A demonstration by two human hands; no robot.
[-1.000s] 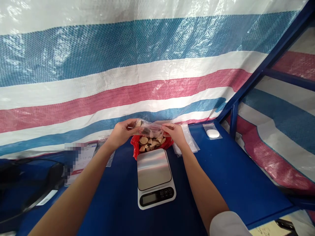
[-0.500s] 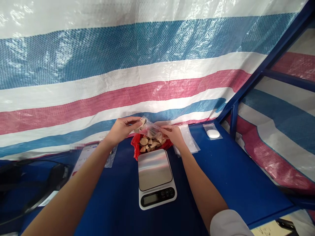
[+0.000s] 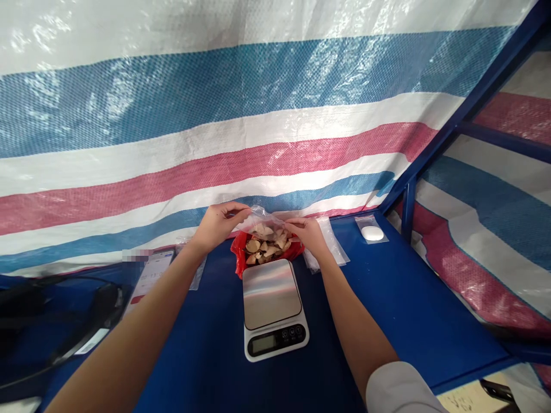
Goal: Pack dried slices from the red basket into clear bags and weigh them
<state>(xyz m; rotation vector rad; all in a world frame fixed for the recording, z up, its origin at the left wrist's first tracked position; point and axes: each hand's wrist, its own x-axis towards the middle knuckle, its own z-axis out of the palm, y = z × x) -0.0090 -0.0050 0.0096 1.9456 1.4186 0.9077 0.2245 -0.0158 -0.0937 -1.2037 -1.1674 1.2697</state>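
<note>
Holding a clear, thin-film plastic bag (image 3: 262, 217) between both hands, just above the crinkled red plastic bag (image 3: 241, 253) of pale tan, dried-looking slices (image 3: 253, 246). The red bag sits on the smooth blue table (image 3: 387, 310), just behind the white scale with a brushed-metal plate (image 3: 273, 298). Left hand (image 3: 215, 225): thumb and fingers pinched on the clear film at its left end. Right hand (image 3: 306, 232): fingertips pinched on the film's right side, low over the slices. Can't tell whether the pieces showing through the film are inside it or behind it.

Doing it well, my take: light pinch, both edges under slight tension, so the thin film doesn't fold on itself. Work over the red bag so any dropped slice lands there. Keep wrists and loose film off the scale plate; it's close, and bumping it could disturb a reading. Display digits too small to read.

Materials: film is glossy, limp, wrinkled. Slices look dry, stiff and irregular, some round and flat, others curled with edges that could snag film. Red bag is soft, open-mouthed, ragged at the rim. Scale is a rigid rounded rectangle, plate reflective. Flat translucent plastic bags (image 3: 332, 244) lie by the right forearm, slick and likely to cling together.
</note>
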